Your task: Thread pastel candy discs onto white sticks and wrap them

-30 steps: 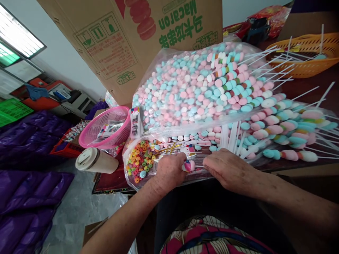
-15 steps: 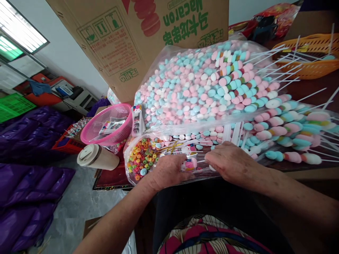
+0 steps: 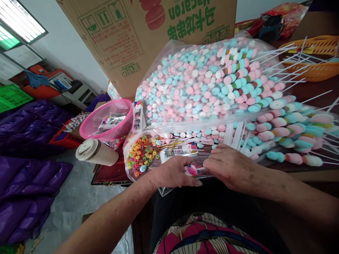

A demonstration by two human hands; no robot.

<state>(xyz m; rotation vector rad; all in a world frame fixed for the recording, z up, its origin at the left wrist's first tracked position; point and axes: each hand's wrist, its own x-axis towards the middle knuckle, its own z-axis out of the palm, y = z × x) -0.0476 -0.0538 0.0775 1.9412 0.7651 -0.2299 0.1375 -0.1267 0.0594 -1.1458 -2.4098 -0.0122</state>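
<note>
My left hand (image 3: pixel 173 172) is closed round a small clear printed plastic bag (image 3: pixel 191 170) with pink candy showing in it. Out of the bag's right end runs a white stick (image 3: pixel 201 169), pinched by my right hand (image 3: pixel 225 164). Both hands are close together above the near edge of the table. Beyond them lie a stack of flat printed bags (image 3: pixel 180 151) with gold twist ties (image 3: pixel 173 145) on top, and loose white sticks (image 3: pixel 234 135). Colourful ring candies (image 3: pixel 141 153) lie in clear plastic to the left of my left hand.
A big clear bag of pink, blue and white candies (image 3: pixel 182 84) fills the table's middle, with finished candy skewers (image 3: pixel 286 132) on the right. Around it are a lidded cup (image 3: pixel 97 151), a pink basket (image 3: pixel 84 123), an orange basket (image 3: pixel 312 70) and a tall carton (image 3: pixel 116 46).
The printed bag with the pink candy has moved slightly down toward me, with its lower part now hanging past the table edge. My left hand has shifted a little right. The view has tilted slightly.
</note>
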